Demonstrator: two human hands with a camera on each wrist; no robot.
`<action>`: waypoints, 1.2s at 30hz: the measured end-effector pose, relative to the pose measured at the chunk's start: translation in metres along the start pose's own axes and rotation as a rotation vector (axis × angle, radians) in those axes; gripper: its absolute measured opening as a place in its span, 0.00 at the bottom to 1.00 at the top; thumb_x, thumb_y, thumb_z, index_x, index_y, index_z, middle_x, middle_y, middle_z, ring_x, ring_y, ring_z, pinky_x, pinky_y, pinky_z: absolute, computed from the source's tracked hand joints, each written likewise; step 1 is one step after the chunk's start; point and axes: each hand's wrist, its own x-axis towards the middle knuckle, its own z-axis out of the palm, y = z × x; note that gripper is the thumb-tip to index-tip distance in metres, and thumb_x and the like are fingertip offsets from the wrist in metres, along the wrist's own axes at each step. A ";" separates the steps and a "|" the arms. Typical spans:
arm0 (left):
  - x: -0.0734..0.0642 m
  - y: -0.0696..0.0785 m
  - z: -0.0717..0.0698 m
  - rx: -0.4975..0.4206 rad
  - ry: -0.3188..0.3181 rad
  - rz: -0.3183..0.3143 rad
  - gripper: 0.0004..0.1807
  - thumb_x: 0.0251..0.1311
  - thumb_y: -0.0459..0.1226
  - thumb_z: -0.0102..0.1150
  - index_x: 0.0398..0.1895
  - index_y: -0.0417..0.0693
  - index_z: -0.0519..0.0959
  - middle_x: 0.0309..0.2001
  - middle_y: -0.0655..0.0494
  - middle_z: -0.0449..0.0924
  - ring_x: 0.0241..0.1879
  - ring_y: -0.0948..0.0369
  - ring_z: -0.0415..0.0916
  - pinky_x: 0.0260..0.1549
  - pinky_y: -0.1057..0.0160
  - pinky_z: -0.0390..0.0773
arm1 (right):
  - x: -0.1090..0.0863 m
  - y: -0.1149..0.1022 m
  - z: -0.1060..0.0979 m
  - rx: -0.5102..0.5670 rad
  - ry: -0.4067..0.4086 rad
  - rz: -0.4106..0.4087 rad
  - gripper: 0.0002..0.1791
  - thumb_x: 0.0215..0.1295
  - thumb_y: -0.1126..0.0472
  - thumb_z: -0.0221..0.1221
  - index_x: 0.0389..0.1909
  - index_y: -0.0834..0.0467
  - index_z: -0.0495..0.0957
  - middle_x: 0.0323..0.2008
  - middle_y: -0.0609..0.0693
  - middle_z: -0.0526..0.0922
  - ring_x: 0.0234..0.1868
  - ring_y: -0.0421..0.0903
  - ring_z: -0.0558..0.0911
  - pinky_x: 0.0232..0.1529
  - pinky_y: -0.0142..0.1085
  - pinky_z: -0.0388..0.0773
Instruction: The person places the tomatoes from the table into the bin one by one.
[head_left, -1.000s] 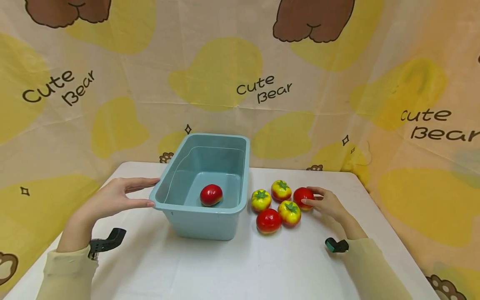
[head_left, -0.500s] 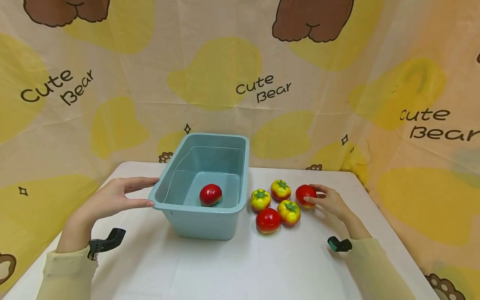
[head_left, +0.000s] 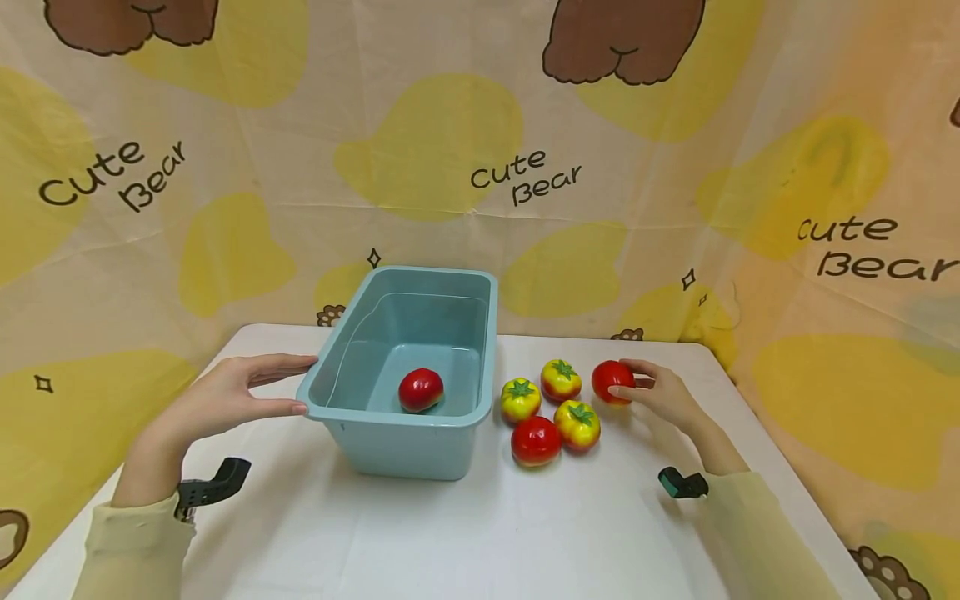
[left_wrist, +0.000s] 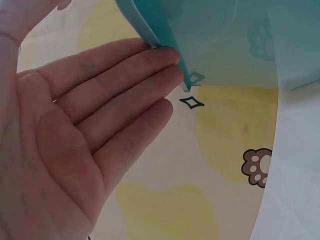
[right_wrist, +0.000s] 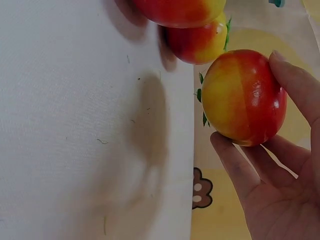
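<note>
My right hand (head_left: pixel 662 398) pinches a red tomato (head_left: pixel 611 382) between thumb and fingers, at the right of the group. In the right wrist view this tomato (right_wrist: pixel 245 97) has its green leaves toward the table, and a gap shows between it and the white surface. My left hand (head_left: pixel 228 396) touches the left rim of a blue-grey plastic tub (head_left: pixel 405 450), fingers straight and thumb at the near corner. The left wrist view shows the palm and fingertips (left_wrist: pixel 170 57) right at the tub's edge. Inside the tub lies one red tomato (head_left: pixel 422 390).
Beside the tub's right side are three yellow tomatoes with green leaves upward, such as the nearest one (head_left: pixel 577 426), and a red tomato (head_left: pixel 536 442). They rest on a white table (head_left: pixel 465 542). A patterned cloth (head_left: pixel 420 167) hangs behind the table.
My right hand has moved slightly right and up, carrying the red tomato away from the group. My left hand and the tub stay where they were.
</note>
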 end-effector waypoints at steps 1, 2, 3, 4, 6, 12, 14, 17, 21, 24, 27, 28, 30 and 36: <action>0.000 0.000 0.000 -0.001 0.001 0.000 0.33 0.48 0.54 0.69 0.61 0.63 0.74 0.58 0.63 0.77 0.54 0.80 0.69 0.49 0.81 0.67 | 0.000 -0.001 -0.001 -0.002 -0.001 -0.004 0.41 0.59 0.43 0.63 0.68 0.60 0.62 0.64 0.63 0.68 0.59 0.63 0.72 0.52 0.48 0.78; 0.000 0.000 0.000 -0.003 0.002 -0.002 0.33 0.48 0.54 0.69 0.61 0.63 0.74 0.58 0.63 0.77 0.54 0.81 0.69 0.48 0.81 0.67 | 0.000 -0.002 -0.001 -0.001 -0.001 -0.007 0.41 0.59 0.43 0.63 0.68 0.60 0.62 0.65 0.63 0.67 0.59 0.63 0.72 0.52 0.49 0.78; 0.000 0.000 0.000 -0.003 0.003 -0.002 0.33 0.48 0.54 0.69 0.61 0.63 0.74 0.58 0.62 0.77 0.54 0.81 0.68 0.48 0.81 0.67 | 0.000 -0.002 -0.002 -0.001 -0.002 -0.011 0.41 0.59 0.44 0.62 0.68 0.60 0.62 0.65 0.63 0.67 0.59 0.63 0.72 0.52 0.49 0.78; 0.000 0.000 0.000 -0.004 0.003 -0.003 0.33 0.48 0.54 0.69 0.61 0.63 0.73 0.58 0.62 0.76 0.54 0.81 0.68 0.48 0.81 0.66 | 0.000 -0.003 -0.002 0.002 -0.002 -0.014 0.41 0.59 0.44 0.62 0.68 0.60 0.62 0.65 0.63 0.67 0.59 0.63 0.72 0.52 0.49 0.78; 0.000 0.001 0.000 -0.002 0.005 -0.005 0.33 0.48 0.54 0.69 0.61 0.63 0.74 0.58 0.62 0.77 0.54 0.82 0.68 0.48 0.81 0.66 | 0.000 -0.004 -0.003 0.003 -0.002 -0.021 0.41 0.59 0.44 0.62 0.68 0.60 0.62 0.65 0.63 0.67 0.59 0.63 0.72 0.52 0.49 0.78; 0.000 0.001 0.000 0.006 0.009 0.001 0.33 0.48 0.53 0.69 0.61 0.62 0.73 0.58 0.63 0.77 0.54 0.81 0.69 0.48 0.81 0.66 | 0.002 -0.007 -0.007 0.002 0.007 -0.030 0.40 0.59 0.43 0.63 0.67 0.59 0.63 0.65 0.62 0.68 0.59 0.64 0.72 0.52 0.49 0.78; 0.000 0.001 0.000 0.004 0.009 0.002 0.34 0.48 0.53 0.69 0.62 0.63 0.73 0.58 0.63 0.77 0.54 0.80 0.69 0.48 0.81 0.66 | 0.002 -0.009 -0.009 0.002 0.010 -0.028 0.41 0.58 0.42 0.63 0.67 0.58 0.63 0.64 0.61 0.68 0.59 0.63 0.72 0.52 0.50 0.78; 0.000 0.001 0.000 0.001 0.007 0.003 0.35 0.49 0.53 0.69 0.62 0.63 0.72 0.57 0.64 0.77 0.55 0.78 0.71 0.48 0.79 0.67 | 0.001 -0.013 -0.011 -0.003 0.011 -0.030 0.41 0.58 0.42 0.63 0.67 0.59 0.63 0.64 0.62 0.69 0.60 0.64 0.72 0.52 0.50 0.77; 0.000 0.003 0.000 -0.003 0.004 0.006 0.35 0.49 0.53 0.69 0.63 0.62 0.72 0.57 0.63 0.77 0.57 0.66 0.74 0.49 0.75 0.71 | 0.000 -0.017 -0.013 -0.013 0.015 -0.036 0.40 0.59 0.43 0.62 0.67 0.59 0.63 0.64 0.62 0.69 0.59 0.63 0.72 0.52 0.50 0.77; 0.000 0.004 0.000 -0.013 0.001 0.015 0.35 0.49 0.53 0.69 0.63 0.62 0.72 0.57 0.60 0.77 0.57 0.58 0.75 0.49 0.74 0.71 | 0.000 -0.020 -0.014 -0.016 0.019 -0.040 0.40 0.59 0.43 0.63 0.67 0.59 0.64 0.64 0.62 0.69 0.59 0.63 0.73 0.52 0.50 0.77; -0.001 0.005 0.000 -0.021 -0.002 0.024 0.35 0.49 0.53 0.69 0.63 0.62 0.72 0.58 0.59 0.77 0.57 0.62 0.75 0.49 0.77 0.69 | 0.000 -0.023 -0.015 -0.016 0.021 -0.047 0.40 0.59 0.44 0.63 0.68 0.59 0.63 0.64 0.62 0.69 0.59 0.64 0.73 0.52 0.51 0.77; -0.001 0.005 0.000 -0.023 -0.003 0.026 0.35 0.49 0.53 0.69 0.63 0.62 0.72 0.58 0.58 0.78 0.57 0.64 0.75 0.49 0.77 0.69 | 0.001 -0.024 -0.015 -0.015 0.022 -0.048 0.40 0.59 0.44 0.63 0.68 0.59 0.63 0.64 0.62 0.69 0.59 0.64 0.73 0.52 0.51 0.77; -0.001 0.005 -0.001 -0.024 -0.003 0.028 0.35 0.49 0.53 0.69 0.63 0.62 0.72 0.58 0.58 0.78 0.56 0.70 0.74 0.48 0.77 0.69 | 0.001 -0.027 -0.016 -0.020 0.022 -0.050 0.41 0.59 0.43 0.63 0.68 0.59 0.63 0.64 0.62 0.69 0.59 0.64 0.73 0.52 0.51 0.77; -0.001 0.004 -0.001 -0.033 -0.005 0.026 0.35 0.49 0.52 0.69 0.63 0.62 0.71 0.58 0.58 0.77 0.55 0.75 0.72 0.48 0.78 0.69 | 0.004 -0.033 -0.019 -0.036 0.026 -0.059 0.40 0.59 0.43 0.62 0.68 0.59 0.63 0.63 0.63 0.69 0.59 0.64 0.72 0.51 0.51 0.78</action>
